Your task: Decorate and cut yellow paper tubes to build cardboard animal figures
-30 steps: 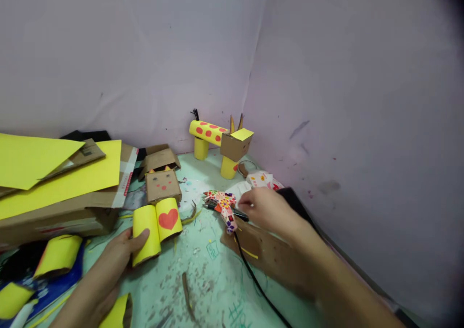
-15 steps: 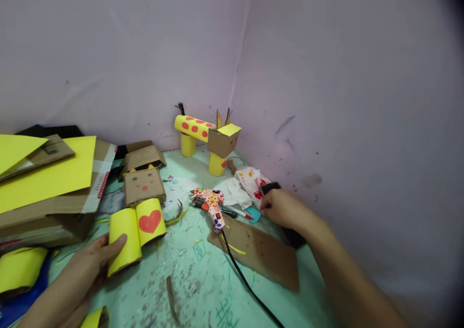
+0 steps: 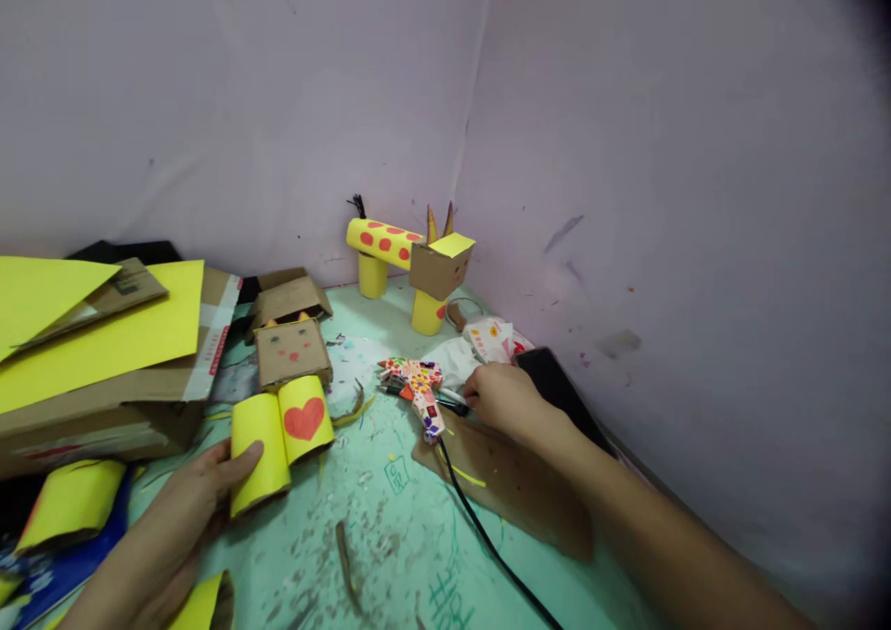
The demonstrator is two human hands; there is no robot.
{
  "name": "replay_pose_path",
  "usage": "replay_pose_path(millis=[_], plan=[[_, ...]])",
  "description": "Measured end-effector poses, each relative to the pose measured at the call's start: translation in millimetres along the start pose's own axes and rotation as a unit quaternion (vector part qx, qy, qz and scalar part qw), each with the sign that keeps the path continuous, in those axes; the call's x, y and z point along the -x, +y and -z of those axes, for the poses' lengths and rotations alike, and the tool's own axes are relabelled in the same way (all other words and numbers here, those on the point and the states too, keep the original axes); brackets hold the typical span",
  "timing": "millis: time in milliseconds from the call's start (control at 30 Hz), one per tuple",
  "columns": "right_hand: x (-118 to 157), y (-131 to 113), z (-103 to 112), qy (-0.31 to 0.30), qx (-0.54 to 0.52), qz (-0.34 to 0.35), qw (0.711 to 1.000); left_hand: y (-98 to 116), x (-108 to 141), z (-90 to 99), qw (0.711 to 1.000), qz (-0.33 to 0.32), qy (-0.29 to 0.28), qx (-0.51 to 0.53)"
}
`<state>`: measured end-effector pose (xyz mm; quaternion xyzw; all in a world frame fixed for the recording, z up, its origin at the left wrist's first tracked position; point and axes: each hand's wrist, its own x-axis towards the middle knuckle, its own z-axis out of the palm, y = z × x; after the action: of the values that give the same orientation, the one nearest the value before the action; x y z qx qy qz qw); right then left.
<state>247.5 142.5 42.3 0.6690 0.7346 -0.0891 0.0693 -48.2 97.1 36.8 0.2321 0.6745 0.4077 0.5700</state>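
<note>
My left hand (image 3: pixel 185 509) grips a yellow paper-covered tube (image 3: pixel 259 454), thumb in front and fingers behind. Beside that tube lies another yellow tube (image 3: pixel 304 418) with a red heart, below a small cardboard box head (image 3: pixel 293 352) with a drawn face. At the right, my right hand (image 3: pixel 511 398) has its fingers closed on the end of a white marker (image 3: pixel 452 395); its red tip is hidden by them. Close to those fingers lies a flower-patterned glue gun (image 3: pixel 419 389), partly over dark pens. A spotted giraffe-like figure (image 3: pixel 390 240) stands behind.
Cardboard and yellow sheets (image 3: pixel 160 324) are piled at the left. A flat cardboard piece (image 3: pixel 515 482) lies under my right forearm. The glue gun's black cord (image 3: pixel 480 533) runs to the front edge. A black case (image 3: pixel 557 389) lies along the right wall, near a tissue pack (image 3: pixel 491 338).
My right hand has moved left from the black case to the white marker. My left hand keeps hold of the yellow tube. The whole view has shifted slightly.
</note>
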Motion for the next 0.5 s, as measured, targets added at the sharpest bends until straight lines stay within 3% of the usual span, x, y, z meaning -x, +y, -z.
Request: replay_pose_path(millis=[267,500], plan=[[-3.5,-2.0,12.7,-0.029,0.049,0.061,0.996,-0.1,-5.6,2.6,1.0,0.016,-0.016,0.0],[21.0,21.3,30.9,-0.045,0.037,0.013,0.998,-1.0,-7.5,3.3,1.0,0.004,-0.016,-0.001]])
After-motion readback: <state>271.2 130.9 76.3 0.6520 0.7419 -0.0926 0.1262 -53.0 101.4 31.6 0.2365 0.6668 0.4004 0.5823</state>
